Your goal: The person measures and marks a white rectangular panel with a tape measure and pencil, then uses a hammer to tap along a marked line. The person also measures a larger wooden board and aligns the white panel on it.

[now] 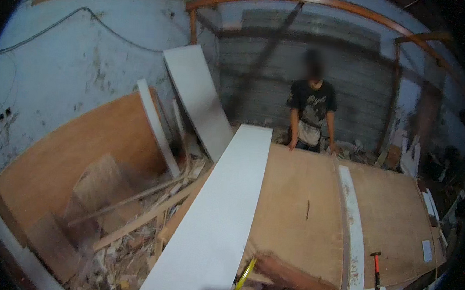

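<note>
A long white board (214, 214) lies across the left part of the wooden work surface. By its near right edge is my right hand (266, 266), its forearm coming in from the lower right. The fingers look closed on the end of a yellow tape measure blade (243, 280), which curves down toward the lower edge; blur hides the exact grip. My left hand does not show. Dark shapes below the blade are too dim to make out.
Opposite stands a person (312, 105) with both hands on the far edge of the plywood (298, 203). A narrow white strip (351, 229) and a red-handled hammer (377, 271) lie to the right. At left are a leaning white panel (198, 97), plywood sheets (80, 161) and wood scraps (122, 261).
</note>
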Demonstrator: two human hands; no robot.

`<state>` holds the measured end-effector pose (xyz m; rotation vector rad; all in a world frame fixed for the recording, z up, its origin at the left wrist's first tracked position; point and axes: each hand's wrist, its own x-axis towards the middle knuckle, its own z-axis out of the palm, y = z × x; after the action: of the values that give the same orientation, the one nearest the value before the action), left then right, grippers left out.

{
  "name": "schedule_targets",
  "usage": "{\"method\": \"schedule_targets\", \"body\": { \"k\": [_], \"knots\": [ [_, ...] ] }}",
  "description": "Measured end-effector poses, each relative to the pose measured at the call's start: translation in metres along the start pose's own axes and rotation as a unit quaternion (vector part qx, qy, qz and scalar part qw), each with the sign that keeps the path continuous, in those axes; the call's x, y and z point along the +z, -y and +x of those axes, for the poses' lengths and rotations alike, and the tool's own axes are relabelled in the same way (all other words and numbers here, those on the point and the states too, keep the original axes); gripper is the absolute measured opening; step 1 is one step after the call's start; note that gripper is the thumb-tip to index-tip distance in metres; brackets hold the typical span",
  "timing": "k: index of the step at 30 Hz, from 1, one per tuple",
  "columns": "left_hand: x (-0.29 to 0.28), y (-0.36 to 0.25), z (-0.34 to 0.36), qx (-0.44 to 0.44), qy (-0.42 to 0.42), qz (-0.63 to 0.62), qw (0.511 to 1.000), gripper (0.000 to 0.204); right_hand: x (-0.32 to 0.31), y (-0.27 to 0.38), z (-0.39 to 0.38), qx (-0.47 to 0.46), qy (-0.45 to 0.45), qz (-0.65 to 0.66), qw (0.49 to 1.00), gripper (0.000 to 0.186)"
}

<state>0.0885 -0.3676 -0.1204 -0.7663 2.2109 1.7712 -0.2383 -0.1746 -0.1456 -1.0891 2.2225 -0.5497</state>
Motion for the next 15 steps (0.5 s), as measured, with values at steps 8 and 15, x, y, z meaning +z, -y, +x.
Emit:
{"method": "schedule_targets", "body": {
  "k": [8, 15],
  "knots": [
    [-0.007, 0.010, -0.009, -0.106, -0.077, -0.025, 0.991, 0.038, -0.203, -0.028, 0.191, 0.052, -0.480, 0.543, 0.687, 0.029],
    [0.041, -0.006, -0.028, -0.209, 0.022, 0.001, 0.978, 0.033, 0.010, 0.019, 0.137, 0.040, -0.170, 0.628, 0.759, 0.038]
  ]
}}
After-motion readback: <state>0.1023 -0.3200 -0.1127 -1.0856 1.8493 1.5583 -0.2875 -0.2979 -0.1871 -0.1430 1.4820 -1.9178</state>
